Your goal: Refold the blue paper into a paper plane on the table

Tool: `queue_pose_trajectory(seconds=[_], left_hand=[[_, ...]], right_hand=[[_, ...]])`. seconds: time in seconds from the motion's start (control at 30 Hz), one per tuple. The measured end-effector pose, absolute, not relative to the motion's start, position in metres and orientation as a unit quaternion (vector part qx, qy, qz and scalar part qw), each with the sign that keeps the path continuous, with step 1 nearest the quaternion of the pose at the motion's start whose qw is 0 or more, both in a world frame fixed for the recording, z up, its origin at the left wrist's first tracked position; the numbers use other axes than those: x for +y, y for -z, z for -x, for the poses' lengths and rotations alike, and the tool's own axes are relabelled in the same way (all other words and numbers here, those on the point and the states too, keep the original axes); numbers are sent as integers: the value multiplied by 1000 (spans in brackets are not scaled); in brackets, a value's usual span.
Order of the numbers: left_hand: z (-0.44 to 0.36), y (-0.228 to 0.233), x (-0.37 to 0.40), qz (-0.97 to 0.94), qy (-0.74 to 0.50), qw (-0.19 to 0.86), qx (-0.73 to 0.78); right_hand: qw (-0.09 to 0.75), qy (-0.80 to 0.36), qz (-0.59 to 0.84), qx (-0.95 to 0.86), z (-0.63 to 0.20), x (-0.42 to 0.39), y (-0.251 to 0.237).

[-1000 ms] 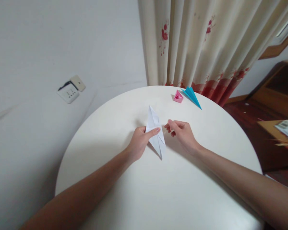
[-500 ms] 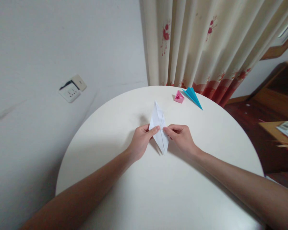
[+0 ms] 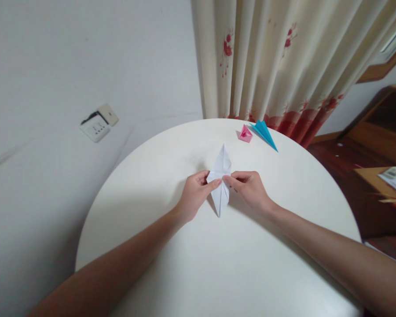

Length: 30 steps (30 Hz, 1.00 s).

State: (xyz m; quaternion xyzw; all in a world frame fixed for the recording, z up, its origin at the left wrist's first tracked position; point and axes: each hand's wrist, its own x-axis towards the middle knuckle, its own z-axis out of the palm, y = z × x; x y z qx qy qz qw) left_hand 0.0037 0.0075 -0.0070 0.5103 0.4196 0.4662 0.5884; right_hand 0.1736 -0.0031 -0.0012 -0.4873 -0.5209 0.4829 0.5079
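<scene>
Paper (image 3: 223, 161), white and folded into a slender diamond, is pinched across its middle by your left hand (image 3: 194, 194) and right hand (image 3: 250, 186), neither nearer; its long axis runs between both grips, one tip beyond them, one toward you.

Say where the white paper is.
In the head view, the white paper is just right of centre, held between the left hand and right hand.
</scene>
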Motion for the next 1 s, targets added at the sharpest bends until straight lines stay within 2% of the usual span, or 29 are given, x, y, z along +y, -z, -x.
queue_pose_trajectory(seconds=[0.3,0.67,1.0], left_hand=[[-3,5,8,-519,-475,551,450],[1,6,8,-555,-469,514,457],[-1,4,10,-539,-501,543,405]], right_hand=[[454,-519,498,-525,-174,-4,-1],[456,-522,486,-531,-172,-1,6],[492,-553,472,-478,-171,-3,-1]])
